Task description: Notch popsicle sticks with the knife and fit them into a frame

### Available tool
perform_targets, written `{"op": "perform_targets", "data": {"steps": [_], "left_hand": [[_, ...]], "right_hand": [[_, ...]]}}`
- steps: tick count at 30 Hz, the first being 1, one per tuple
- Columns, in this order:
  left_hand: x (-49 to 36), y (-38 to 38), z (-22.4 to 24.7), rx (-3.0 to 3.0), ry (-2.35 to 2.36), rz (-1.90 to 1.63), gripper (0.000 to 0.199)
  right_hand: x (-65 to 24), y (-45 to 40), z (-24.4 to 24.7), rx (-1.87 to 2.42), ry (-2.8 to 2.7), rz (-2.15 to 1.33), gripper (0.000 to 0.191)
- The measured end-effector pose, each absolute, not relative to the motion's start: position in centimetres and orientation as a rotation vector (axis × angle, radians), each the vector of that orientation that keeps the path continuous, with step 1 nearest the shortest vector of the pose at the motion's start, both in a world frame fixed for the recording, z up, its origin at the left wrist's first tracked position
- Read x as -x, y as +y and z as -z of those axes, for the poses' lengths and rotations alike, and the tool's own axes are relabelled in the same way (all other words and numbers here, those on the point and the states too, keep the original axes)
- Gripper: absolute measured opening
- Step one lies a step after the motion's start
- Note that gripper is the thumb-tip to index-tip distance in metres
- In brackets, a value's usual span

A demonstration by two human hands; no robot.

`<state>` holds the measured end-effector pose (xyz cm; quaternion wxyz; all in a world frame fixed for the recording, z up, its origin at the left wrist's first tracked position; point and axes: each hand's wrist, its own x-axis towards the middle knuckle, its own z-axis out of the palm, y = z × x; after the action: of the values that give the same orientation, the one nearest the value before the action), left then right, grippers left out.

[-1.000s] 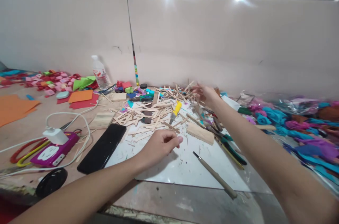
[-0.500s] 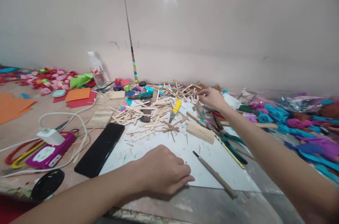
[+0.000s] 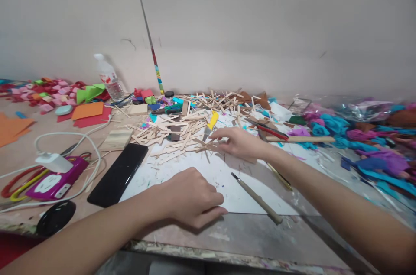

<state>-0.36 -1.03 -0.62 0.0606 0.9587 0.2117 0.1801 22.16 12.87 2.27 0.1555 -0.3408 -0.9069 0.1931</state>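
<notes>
1. Head view: the right hand [image 3: 242, 143] lies flat over the near edge of the pile of wooden sticks [image 3: 182, 134], fingers spread wide and touching loose sticks, none yet pinched.
2. The left hand [image 3: 191, 197] rests as a loose fist on the near edge of the white sheet [image 3: 227, 179]. Its fingers are curled under, so whether it holds anything cannot be told.
3. Taking the pile of wooden sticks as the landmark:
   - the yellow knife [image 3: 210, 123] lies on its right part;
   - the black phone [image 3: 118, 173] lies to its near left;
   - the thin rod [image 3: 256, 199] lies nearer the person, on the white sheet, just right of the left hand;
   - the water bottle [image 3: 107, 76] stands behind it to the left, by the wall;
   - the crepe flowers [image 3: 357, 145] spread well off to its right;
   - the purple socket block [image 3: 53, 182] with its white charger sits far to the near left.
4. The sticks look light, thin and stiff, likely to snap if bent and to scatter if swept. A single one is probably best pinched at mid-length between thumb and forefinger, lifted clear of its neighbours.
</notes>
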Motion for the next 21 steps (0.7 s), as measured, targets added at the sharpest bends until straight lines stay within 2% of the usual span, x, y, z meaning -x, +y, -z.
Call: {"op": "perform_targets", "data": {"steps": [4,9,14,21], "left_hand": [[0.6,-0.2,0.3,-2.557,0.96,-0.82,0.037],[1.1,0.6,-1.2,-1.832,1.232,-1.457,0.019],[0.8,0.6,-1.6,-1.433,0.899,-1.261,0.018],[0.3,0.4,-0.9,-1.363,0.901,-1.181,0.013]], "right_hand": [[-20.6,11.3,-1.2,0.898,-2.506,-0.478,0.014],[-21.8,6.6,-2.8,0.936,-2.2,-0.474,0.023],[-21.7,2.0,-2.6,0.903,-1.958,-0.522,0.006],[-21.7,0.6,-0.4,0.941,-1.829,-0.725,0.005]]}}
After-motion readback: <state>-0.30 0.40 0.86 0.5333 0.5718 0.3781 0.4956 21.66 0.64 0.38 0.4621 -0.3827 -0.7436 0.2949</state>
